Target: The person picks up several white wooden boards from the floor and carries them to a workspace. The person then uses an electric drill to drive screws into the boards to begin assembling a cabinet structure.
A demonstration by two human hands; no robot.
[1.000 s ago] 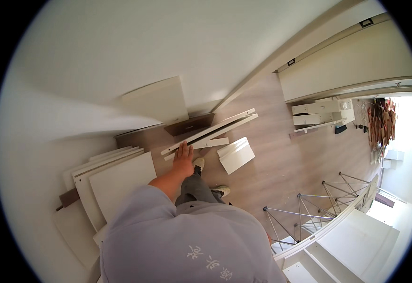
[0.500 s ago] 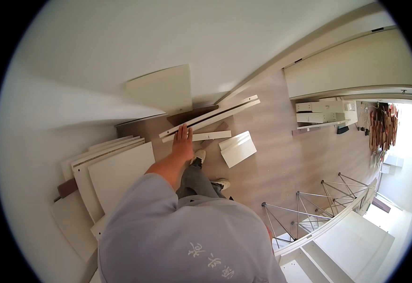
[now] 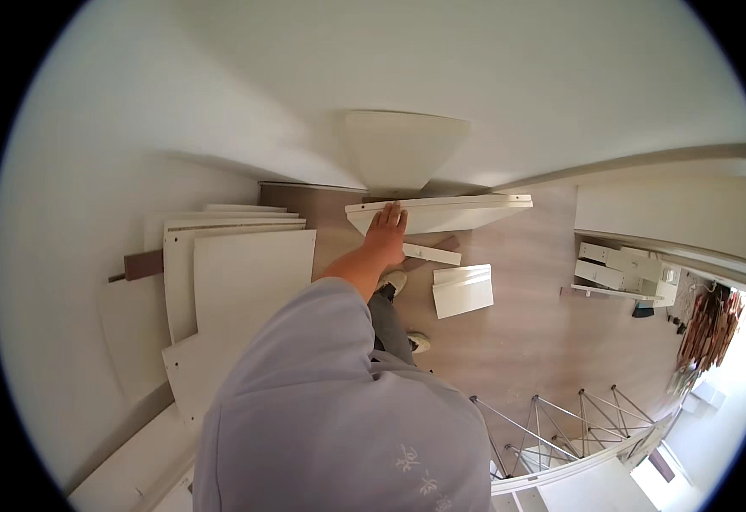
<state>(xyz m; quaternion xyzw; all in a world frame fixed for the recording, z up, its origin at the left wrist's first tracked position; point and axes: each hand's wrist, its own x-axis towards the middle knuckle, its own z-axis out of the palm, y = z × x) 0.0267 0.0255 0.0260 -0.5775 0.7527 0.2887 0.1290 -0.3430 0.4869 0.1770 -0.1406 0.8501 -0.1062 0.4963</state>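
Resting your left hand point(image 3: 386, 232) over edge-standing white panels point(image 3: 462, 217) near the floor's point(image 3: 531, 316) wall-side edge, you showed an unclear grip; boards point(image 3: 253, 282) already stood stacked left, white pieces point(image 3: 463, 295) lay unstacked.

We see bright glare at far right, washing out detail; soft shadows streak the dimmer wall point(image 3: 219, 111); fisheye distortion bends edges into curves; the floor point(image 3: 531, 320) catches faint sheen.
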